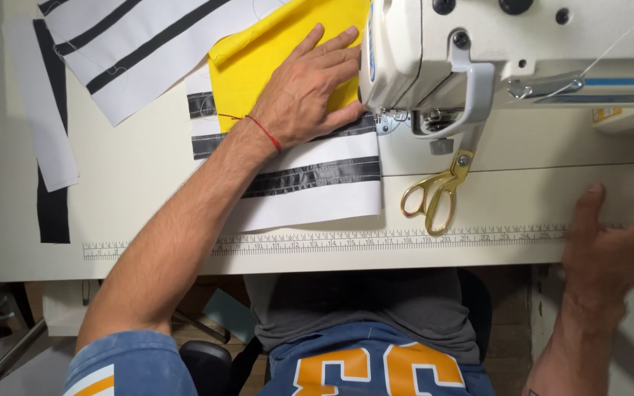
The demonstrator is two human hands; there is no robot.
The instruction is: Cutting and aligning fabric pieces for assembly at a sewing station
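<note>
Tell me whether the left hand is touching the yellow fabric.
Touching. The head view shows the left hand pressed flat, fingers spread on the yellow fabric beside the white sewing machine.

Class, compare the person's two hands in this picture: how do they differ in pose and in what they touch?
The left hand lies flat, fingers spread, pressing the yellow fabric beside the sewing machine; the right hand is raised at the table's right edge, fingers loosely curled, holding nothing. The left hand has a red thread at its wrist; the right shows none. Both are bare.
</note>
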